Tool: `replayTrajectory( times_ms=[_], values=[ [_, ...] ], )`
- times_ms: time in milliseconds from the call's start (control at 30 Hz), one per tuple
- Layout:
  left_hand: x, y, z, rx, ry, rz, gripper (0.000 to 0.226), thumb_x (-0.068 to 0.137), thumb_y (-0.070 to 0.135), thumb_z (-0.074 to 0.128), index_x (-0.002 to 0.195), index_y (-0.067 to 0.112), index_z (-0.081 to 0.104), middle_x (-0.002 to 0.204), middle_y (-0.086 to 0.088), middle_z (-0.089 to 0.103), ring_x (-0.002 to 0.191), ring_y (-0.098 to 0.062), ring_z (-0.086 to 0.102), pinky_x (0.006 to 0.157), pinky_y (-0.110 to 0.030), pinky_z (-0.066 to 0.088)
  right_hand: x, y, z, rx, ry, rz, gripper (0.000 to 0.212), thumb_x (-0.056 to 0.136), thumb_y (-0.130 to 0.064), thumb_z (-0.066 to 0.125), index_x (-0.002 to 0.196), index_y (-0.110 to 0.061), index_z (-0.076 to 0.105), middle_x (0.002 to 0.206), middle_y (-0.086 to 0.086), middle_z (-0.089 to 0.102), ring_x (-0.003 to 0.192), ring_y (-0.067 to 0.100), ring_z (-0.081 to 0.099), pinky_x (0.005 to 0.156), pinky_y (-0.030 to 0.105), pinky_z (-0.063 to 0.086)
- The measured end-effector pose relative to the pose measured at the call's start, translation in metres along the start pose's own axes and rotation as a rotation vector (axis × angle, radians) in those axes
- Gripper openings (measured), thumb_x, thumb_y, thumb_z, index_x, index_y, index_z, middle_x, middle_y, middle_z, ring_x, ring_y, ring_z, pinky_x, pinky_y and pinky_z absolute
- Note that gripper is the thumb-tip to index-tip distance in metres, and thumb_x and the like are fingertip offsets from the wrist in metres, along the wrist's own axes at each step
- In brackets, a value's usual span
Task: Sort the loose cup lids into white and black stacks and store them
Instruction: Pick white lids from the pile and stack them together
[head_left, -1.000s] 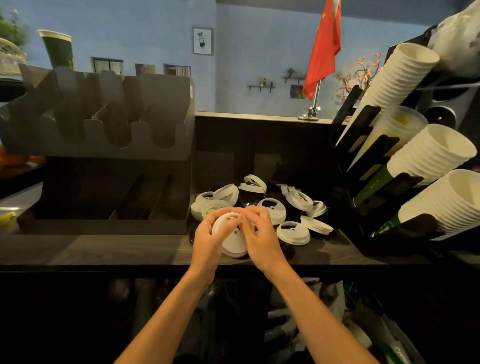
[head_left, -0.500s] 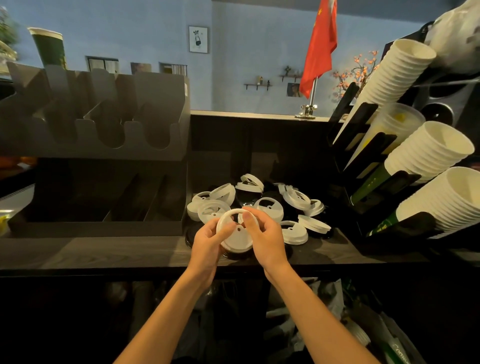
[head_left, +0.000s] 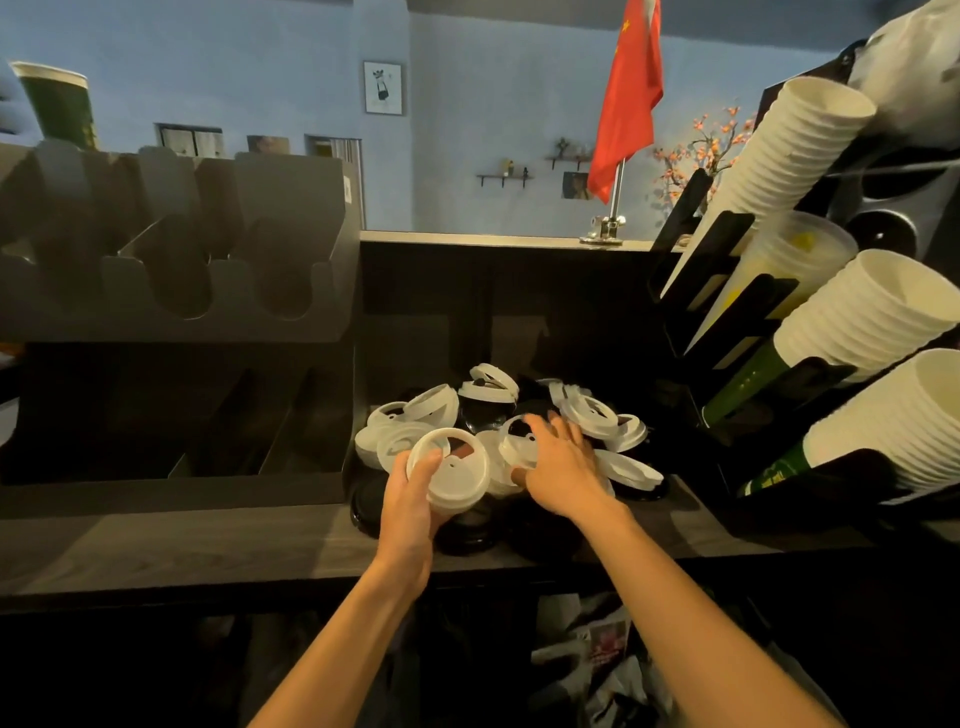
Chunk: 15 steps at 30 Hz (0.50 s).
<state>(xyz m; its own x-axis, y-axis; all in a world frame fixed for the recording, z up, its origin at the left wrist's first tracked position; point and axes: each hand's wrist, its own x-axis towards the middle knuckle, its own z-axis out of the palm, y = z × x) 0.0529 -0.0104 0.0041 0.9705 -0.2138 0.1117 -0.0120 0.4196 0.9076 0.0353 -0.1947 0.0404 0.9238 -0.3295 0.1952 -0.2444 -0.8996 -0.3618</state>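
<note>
Several black lids, seemingly, beneath white lids.

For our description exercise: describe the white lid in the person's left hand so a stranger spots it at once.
On the wooden counter, between the grey organiser and the paper-cup rack, lies a pile of loose lids. At its front the left hand grips one white cup lid. It alone is held up, tilted toward the camera.
</note>
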Motion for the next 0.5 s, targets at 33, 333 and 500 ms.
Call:
replayTrajectory(
  times_ms=[33, 333, 500],
  values=[
    [0.001, -0.001, -0.001, 0.020, 0.016, 0.021, 0.023, 0.101, 0.030, 0.059, 0.122, 0.023, 0.061, 0.119, -0.011, 0.068, 0.109, -0.028, 0.068, 0.085, -0.042, 0.059, 0.003, -0.001, 0.001, -0.034, -0.012, -0.007, 0.077, 0.094, -0.036, 0.065, 0.156, -0.027, 0.022, 0.166, 0.008, 0.013, 0.153, 0.029, 0.004, 0.122, 0.045, 0.011],
    [0.004, -0.003, -0.002, 0.070, 0.013, 0.101, 0.044, 0.087, 0.051, 0.061, 0.126, 0.031, 0.056, 0.117, -0.001, 0.069, 0.112, -0.022, 0.067, 0.100, -0.047, 0.056, -0.006, -0.004, 0.014, 0.284, 0.385, -0.113, 0.074, 0.079, -0.056, 0.076, 0.141, -0.031, 0.045, 0.137, -0.006, 0.042, 0.123, 0.015, 0.045, 0.097, 0.032, 0.046],
    [0.001, -0.001, -0.003, 0.042, -0.022, 0.109, 0.048, 0.088, 0.050, 0.061, 0.131, 0.029, 0.056, 0.122, -0.003, 0.070, 0.114, -0.025, 0.069, 0.096, -0.046, 0.058, -0.040, -0.029, 0.013, 0.441, 0.304, -0.273, 0.093, 0.071, -0.064, 0.078, 0.146, -0.034, 0.034, 0.135, -0.016, 0.039, 0.121, 0.002, 0.041, 0.095, 0.024, 0.043]
  ],
)
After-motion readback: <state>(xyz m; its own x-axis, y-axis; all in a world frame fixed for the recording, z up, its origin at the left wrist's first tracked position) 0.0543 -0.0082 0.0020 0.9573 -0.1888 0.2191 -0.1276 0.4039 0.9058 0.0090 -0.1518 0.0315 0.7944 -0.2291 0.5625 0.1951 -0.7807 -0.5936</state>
